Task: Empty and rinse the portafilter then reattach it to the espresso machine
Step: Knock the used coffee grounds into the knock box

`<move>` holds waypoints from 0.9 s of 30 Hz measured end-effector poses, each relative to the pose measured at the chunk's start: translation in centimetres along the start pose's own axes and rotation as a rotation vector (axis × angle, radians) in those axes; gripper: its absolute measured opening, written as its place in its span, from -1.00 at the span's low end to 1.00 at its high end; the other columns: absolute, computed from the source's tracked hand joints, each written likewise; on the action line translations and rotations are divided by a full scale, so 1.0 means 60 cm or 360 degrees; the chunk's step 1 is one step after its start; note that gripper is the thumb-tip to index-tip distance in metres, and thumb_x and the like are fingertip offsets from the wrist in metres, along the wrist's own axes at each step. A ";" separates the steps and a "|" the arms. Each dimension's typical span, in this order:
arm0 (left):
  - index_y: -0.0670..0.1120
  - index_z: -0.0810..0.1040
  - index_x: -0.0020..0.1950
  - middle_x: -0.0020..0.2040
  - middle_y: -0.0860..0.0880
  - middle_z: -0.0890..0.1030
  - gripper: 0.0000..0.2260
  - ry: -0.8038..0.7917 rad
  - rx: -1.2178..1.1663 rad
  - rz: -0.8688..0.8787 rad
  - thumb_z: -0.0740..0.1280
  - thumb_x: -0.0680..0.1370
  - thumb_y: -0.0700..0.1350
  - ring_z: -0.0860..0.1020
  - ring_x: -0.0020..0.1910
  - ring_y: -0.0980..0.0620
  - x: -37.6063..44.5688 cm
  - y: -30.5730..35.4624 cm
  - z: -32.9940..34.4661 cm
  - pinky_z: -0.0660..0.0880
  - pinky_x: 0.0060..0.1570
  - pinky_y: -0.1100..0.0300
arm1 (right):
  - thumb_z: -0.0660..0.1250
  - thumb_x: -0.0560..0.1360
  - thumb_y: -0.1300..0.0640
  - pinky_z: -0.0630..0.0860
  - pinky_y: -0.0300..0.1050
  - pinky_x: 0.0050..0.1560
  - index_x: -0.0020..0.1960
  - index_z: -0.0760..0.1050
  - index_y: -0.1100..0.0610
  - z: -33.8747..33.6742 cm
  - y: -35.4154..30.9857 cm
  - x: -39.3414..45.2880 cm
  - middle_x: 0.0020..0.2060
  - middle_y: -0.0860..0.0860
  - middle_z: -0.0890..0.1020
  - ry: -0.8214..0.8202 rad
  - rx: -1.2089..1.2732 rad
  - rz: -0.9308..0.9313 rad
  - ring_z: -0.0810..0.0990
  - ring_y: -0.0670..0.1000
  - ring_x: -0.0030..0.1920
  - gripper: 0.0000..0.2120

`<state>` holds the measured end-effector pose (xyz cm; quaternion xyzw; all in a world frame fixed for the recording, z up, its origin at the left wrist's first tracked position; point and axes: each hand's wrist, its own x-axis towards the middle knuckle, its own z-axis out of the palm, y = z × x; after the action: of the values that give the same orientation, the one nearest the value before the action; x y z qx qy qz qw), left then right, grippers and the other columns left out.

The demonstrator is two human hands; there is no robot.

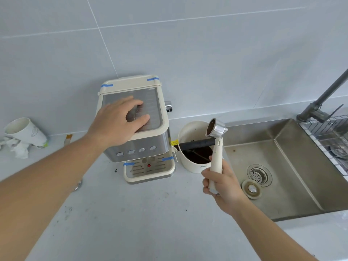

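A cream and steel espresso machine (143, 144) stands on the counter against the tiled wall. My left hand (120, 119) lies flat on its top with the fingers spread. My right hand (221, 182) grips the cream handle of the portafilter (216, 149), holding it upright. Its metal basket head (214, 128) is tilted on its side, brown coffee showing inside, and hangs over the cream knock box (190, 164). The knock box sits right of the machine, with a black bar across it and dark grounds inside.
A steel sink (286, 166) with a drain and a loose stopper (251, 189) lies to the right, under a grey tap (323, 98). A wire rack (327, 136) sits at the sink's far right. A paper cup (24, 132) and crumpled tissue lie at the left.
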<state>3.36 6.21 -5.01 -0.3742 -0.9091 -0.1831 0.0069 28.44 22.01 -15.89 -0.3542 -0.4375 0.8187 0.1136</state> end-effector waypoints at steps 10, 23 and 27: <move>0.17 0.44 0.33 0.39 0.15 0.45 -0.56 0.0018 -0.0015 -0.0050 0.21 0.49 0.28 0.44 0.32 -0.05 0.001 -0.003 0.004 0.28 0.37 -0.03 | 0.39 0.48 0.33 0.50 -0.09 -0.40 0.29 0.41 0.04 -0.006 0.000 0.037 -0.16 0.12 0.56 0.0268 -0.0663 -0.0413 0.53 0.06 -0.36 -0.56; 0.21 0.42 0.33 0.44 0.13 0.42 -0.52 -0.0002 -0.0015 -0.0065 0.16 0.46 0.34 0.40 0.38 -0.02 0.005 -0.011 0.009 0.26 0.39 -0.10 | 0.27 0.54 0.22 0.38 -0.12 -0.38 0.31 0.37 0.02 0.010 0.023 0.062 -0.23 -0.05 0.49 0.0337 -0.1522 -0.0408 0.45 -0.01 -0.30 -0.65; 0.22 0.42 0.33 0.45 0.13 0.42 -0.48 -0.0005 -0.0022 -0.0069 0.13 0.43 0.38 0.39 0.40 0.00 0.004 -0.011 0.009 0.26 0.40 -0.10 | 0.28 0.56 0.20 0.32 -0.19 -0.40 0.37 0.35 0.02 0.004 0.027 0.053 -0.24 -0.05 0.46 0.0376 -0.1470 -0.0506 0.43 -0.01 -0.31 -0.60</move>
<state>2.80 6.14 -5.70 -0.3547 -0.9157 -0.1890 -0.0011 26.16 22.51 -18.63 -0.3868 -0.7869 0.4664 0.1170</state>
